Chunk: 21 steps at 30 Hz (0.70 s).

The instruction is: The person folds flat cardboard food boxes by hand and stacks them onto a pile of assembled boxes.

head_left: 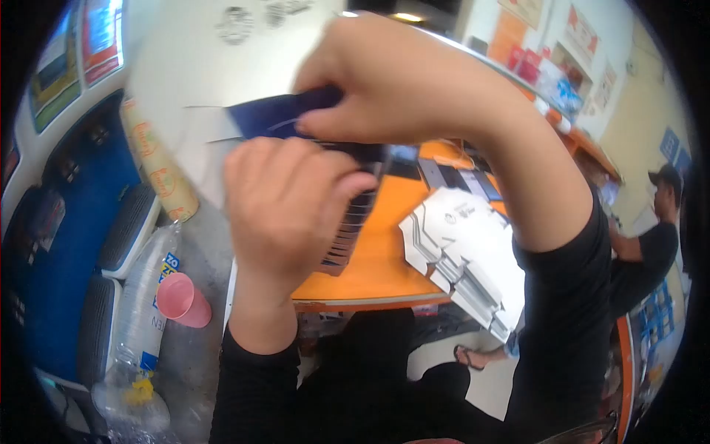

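My right hand [347,89] reaches across the top, thumb and fingers closed on a dark blue flat piece [255,117] with a glossy surface. Just below it, my left hand [277,207] is curled, its knuckles toward me. It presses against a dark piece with a striped, slotted-looking edge [346,243]; its kind is unclear, and whether it joins the blue piece is hidden. Behind both hands stands a large white printed sheet [185,66]. To the right, a stack of white die-cut cardboard blanks [470,229] lies on the orange table [377,237].
Left of the table are a pink cup [181,300], a clear sleeve of plastic cups [144,318], a patterned paper roll [159,159] and blue-black chairs [55,259]. Dark flat items [458,177] lie farther back on the table. Another person [651,244] sits at the right.
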Motion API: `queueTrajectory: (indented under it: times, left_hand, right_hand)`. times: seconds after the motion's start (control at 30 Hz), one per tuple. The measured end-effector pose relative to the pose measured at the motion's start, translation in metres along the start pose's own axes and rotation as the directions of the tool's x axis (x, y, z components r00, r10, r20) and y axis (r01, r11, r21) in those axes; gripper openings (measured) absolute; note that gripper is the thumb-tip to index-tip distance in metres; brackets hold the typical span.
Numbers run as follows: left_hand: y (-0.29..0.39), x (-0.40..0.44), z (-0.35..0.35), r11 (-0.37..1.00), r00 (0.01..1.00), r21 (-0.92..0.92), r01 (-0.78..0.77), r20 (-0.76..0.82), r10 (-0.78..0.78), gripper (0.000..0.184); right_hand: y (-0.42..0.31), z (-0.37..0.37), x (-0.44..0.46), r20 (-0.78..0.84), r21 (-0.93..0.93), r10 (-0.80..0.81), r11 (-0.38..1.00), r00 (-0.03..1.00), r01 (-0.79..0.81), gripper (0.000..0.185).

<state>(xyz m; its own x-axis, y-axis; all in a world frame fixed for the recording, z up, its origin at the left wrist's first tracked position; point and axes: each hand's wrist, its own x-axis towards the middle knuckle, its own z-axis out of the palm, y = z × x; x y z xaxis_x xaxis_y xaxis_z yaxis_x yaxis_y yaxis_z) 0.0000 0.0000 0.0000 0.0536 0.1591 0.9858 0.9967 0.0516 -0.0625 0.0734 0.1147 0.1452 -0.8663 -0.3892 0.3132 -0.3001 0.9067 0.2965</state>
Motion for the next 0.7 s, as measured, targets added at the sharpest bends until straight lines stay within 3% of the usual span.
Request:
queueTrajectory:
  times: [0.03, 0.1, 0.27, 0.37, 0.43, 0.5, 0.57, 0.67, 0.7]
  left_hand:
    - [-0.004, 0.001, -0.006, 1.000, 1.000, -0.002, -0.008, -0.014, 0.008, 0.016]
    - [-0.008, 0.002, 0.007, 0.997, 0.998, -0.046, -0.068, -0.021, 0.067, 0.017]
    - [-0.001, -0.007, 0.022, 0.981, 0.993, -0.193, -0.016, -0.119, -0.007, 0.015]
    - [-0.010, -0.013, 0.018, 0.967, 0.999, -0.255, 0.021, -0.044, -0.033, 0.011]
    - [-0.009, -0.018, 0.030, 0.928, 0.967, -0.352, 0.119, -0.173, -0.189, 0.014]
    - [-0.023, -0.031, 0.030, 0.926, 0.970, -0.361, 0.114, -0.159, -0.182, 0.017]
    - [-0.044, -0.046, 0.025, 0.952, 0.986, -0.303, 0.046, -0.141, -0.093, 0.018]
    - [-0.045, -0.053, 0.020, 0.987, 0.968, 0.068, 0.146, -0.216, -0.128, 0.019]
    - [-0.044, -0.051, 0.021, 0.985, 0.967, 0.021, 0.170, -0.198, -0.162, 0.019]
  right_hand:
    - [-0.010, -0.001, 0.006, 0.067, 0.010, 0.079, 0.997, 0.995, -0.079, 0.023]
    - [-0.007, 0.010, -0.012, -0.075, -0.043, 0.076, 0.996, 0.994, -0.080, 0.022]
    - [-0.015, 0.027, -0.026, -0.245, -0.224, -0.033, 0.974, 0.969, -0.023, 0.026]
    - [-0.019, 0.029, -0.024, -0.224, -0.097, 0.127, 0.984, 0.966, -0.152, 0.023]
    - [-0.020, 0.040, -0.023, -0.219, -0.091, 0.176, 0.976, 0.960, -0.200, 0.025]
    - [-0.021, 0.044, -0.030, -0.159, -0.101, 0.178, 0.976, 0.971, -0.195, 0.026]
    - [-0.024, 0.041, -0.044, -0.045, -0.119, 0.129, 0.984, 0.991, -0.134, 0.029]
    - [-0.020, 0.041, -0.059, 0.002, -0.110, 0.090, 0.990, 0.996, -0.090, 0.030]
    - [-0.017, 0.042, -0.061, 0.006, -0.104, 0.097, 0.990, 0.995, -0.096, 0.030]
